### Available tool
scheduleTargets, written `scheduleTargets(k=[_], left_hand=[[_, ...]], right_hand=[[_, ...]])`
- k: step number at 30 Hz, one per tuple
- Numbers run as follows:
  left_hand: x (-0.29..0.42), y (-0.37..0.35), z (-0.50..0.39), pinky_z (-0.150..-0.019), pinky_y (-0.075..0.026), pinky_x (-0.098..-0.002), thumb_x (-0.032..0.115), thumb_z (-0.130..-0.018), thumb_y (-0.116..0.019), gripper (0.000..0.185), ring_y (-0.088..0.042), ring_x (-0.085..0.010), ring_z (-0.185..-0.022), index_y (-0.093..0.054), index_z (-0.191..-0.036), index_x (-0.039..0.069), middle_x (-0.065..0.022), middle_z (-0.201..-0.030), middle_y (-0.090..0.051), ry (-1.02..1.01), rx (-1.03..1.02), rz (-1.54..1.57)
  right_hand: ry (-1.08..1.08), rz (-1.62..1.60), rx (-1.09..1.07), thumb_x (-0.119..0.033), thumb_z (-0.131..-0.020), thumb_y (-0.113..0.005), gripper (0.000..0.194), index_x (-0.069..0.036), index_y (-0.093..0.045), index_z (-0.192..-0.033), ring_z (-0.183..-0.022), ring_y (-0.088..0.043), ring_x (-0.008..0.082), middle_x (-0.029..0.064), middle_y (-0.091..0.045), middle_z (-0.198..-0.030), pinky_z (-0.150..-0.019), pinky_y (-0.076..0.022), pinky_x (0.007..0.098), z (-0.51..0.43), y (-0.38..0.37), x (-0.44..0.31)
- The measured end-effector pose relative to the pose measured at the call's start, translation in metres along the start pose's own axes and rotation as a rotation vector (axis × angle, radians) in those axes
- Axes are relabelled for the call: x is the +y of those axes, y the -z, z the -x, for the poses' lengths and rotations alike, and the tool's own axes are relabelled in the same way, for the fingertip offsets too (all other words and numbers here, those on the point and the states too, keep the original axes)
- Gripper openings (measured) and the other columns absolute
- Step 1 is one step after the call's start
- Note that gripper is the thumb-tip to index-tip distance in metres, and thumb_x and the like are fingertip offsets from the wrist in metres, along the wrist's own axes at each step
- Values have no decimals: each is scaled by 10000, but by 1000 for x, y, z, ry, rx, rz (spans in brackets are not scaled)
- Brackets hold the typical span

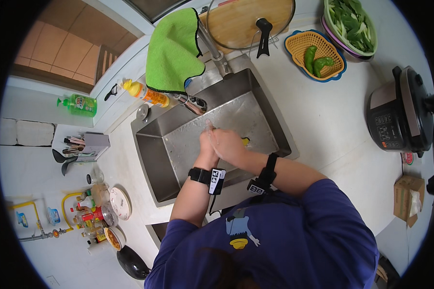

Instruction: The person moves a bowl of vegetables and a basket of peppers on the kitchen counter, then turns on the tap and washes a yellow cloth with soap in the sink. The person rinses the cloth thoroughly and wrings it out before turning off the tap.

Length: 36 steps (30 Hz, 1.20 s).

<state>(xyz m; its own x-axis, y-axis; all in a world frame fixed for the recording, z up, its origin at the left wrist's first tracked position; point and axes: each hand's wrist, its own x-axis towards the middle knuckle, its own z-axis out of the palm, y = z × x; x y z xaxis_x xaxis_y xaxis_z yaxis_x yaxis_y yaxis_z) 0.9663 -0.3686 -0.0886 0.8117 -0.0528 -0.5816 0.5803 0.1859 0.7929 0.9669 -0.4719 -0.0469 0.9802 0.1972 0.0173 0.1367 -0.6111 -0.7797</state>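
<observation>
Both hands are together over the stainless steel sink point(188, 151), below the faucet head point(199, 105). My right hand point(231, 143) lies across my left hand point(206, 145), and they touch. Their skin looks wet, with what seems to be a thin stream of water running over them. Most of the fingers are hidden, so I cannot tell whether anything is between them. Just right of my right hand, a small yellow-green piece point(245, 141) lies on the sink floor. Droplets and small scraps dot the basin.
A green cloth point(173, 50) drapes over the faucet. Beside it stands a yellow-capped bottle point(148, 94). To the right are a yellow basket point(296, 44) with green peppers point(310, 57), a bowl of leafy greens point(352, 27) and an electric pressure cooker point(387, 119). A glass lid point(235, 21) leans behind.
</observation>
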Motion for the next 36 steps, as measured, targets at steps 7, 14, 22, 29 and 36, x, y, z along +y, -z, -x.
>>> scheduleTargets(k=[7, 14, 22, 29, 36], left_hand=[[-5, 7, -10, -698, -473, -339, 333, -957, -364, 381, -596, -211, -793, -575, -942, 16, -100, -862, -605, -111, -72, -27], [24, -27, 26, -798, -480, -373, 424, -941, -355, 471, -593, -238, -909, -542, -1044, 4, -144, -1032, -587, 60, -128, 111], [50, 7, 25, -778, -501, -354, 403, -890, -507, 444, -605, -234, -872, -521, -1080, 2, -143, -1004, -593, 185, -310, 252], [46, 12, 25, -744, -488, -308, 249, -908, -512, 218, -576, -186, -848, -520, -995, 49, -76, -933, -571, -52, -95, 217], [19, 10, 1, -688, -493, -329, 253, -927, -465, 211, -581, -193, -777, -516, -947, 49, -67, -850, -573, -188, 10, 72]], right_hand=[[197, 133, 258, -185, -878, -422, 274, 23, -572, -783, -628, -588, 360, 203, -585, -678, -593, -469, 451, -4, -20, 21], [-122, -43, 356, -276, -881, -427, 376, 9, -580, -689, -677, -567, 385, 219, -590, -723, -634, -471, 447, -36, -18, 54], [-472, -924, -437, -447, -852, -519, 435, -30, -640, -822, -667, -590, 186, 71, -622, -760, -585, -451, 307, -15, 28, 83], [-277, -1180, -421, -368, -843, -564, 388, -9, -596, -985, -796, -566, 126, 33, -601, -880, -674, -440, 262, 3, 31, 81], [-162, -453, 94, -396, -853, -511, 426, 14, -581, -757, -690, -586, 299, 202, -591, -729, -626, -445, 377, 8, 3, 39]])
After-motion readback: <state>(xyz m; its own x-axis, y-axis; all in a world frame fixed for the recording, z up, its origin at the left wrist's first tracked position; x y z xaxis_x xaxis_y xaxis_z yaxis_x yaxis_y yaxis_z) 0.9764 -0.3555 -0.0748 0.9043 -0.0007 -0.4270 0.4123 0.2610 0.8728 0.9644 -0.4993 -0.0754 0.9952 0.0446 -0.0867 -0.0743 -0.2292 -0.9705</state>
